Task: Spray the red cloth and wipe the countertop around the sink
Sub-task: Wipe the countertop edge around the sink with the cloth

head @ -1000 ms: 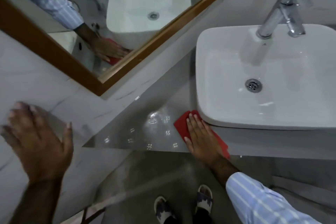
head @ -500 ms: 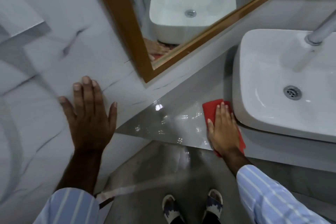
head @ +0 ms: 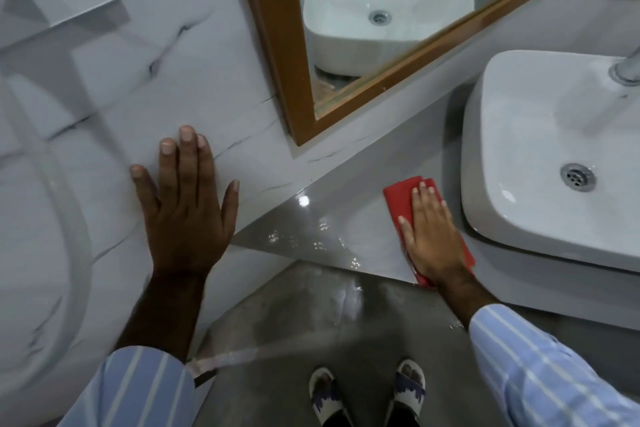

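Right hand [head: 434,239] lies flat on red cloth [head: 398,201], its length running alongside sink [head: 540,156].

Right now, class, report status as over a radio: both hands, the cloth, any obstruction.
Left hand flat on wall tile, empty. Right hand pressing red cloth flat on countertop, beside sink. Nothing in the way on visible counter.

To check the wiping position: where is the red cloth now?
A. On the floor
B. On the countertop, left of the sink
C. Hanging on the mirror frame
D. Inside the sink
B: the right hand presses the cloth flat on the countertop, beside the sink.
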A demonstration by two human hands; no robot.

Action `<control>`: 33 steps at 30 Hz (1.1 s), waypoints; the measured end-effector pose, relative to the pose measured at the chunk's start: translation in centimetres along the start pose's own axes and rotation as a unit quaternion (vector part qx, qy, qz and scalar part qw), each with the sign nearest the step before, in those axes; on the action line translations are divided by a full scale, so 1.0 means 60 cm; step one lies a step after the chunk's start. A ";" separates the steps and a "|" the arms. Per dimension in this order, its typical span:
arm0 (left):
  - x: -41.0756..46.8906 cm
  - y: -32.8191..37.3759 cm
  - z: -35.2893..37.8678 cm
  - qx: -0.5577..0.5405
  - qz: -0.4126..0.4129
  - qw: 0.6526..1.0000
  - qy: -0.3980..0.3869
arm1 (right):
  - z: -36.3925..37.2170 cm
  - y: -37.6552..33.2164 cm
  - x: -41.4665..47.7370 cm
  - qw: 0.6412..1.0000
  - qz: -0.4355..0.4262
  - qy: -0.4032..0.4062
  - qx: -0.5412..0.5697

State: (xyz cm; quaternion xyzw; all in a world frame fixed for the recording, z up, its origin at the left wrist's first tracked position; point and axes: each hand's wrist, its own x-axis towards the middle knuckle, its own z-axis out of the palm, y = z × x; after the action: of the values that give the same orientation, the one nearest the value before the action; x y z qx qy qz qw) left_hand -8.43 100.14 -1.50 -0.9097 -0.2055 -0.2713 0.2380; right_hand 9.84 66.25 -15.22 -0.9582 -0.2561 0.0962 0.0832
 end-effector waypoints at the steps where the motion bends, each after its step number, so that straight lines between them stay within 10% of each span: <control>1: 0.001 0.002 0.001 0.002 0.004 1.000 0.003 | -0.003 -0.010 0.020 1.000 0.016 0.003 0.001; 12: 0.003 -0.001 0.002 0.012 0.010 1.000 0.014 | 0.033 -0.143 -0.021 0.963 -0.256 -0.072 -0.032; 20: 0.000 0.004 0.006 0.015 0.008 0.999 0.027 | 0.022 -0.186 0.035 0.998 -0.059 -0.022 0.015; 27: 0.001 -0.002 0.009 0.026 0.013 0.999 0.025 | 0.050 -0.273 0.007 0.917 -0.385 -0.085 -0.068; 33: 0.001 -0.002 0.007 0.021 0.008 0.999 0.029 | 0.024 -0.156 0.019 0.971 -0.225 -0.083 -0.001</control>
State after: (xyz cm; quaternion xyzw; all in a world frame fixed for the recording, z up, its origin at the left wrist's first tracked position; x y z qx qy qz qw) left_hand -8.24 100.49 -1.74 -0.8979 -0.1966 -0.2916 0.2649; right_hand 6.02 75.00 -14.83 -0.8649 -0.4710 0.1538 0.0804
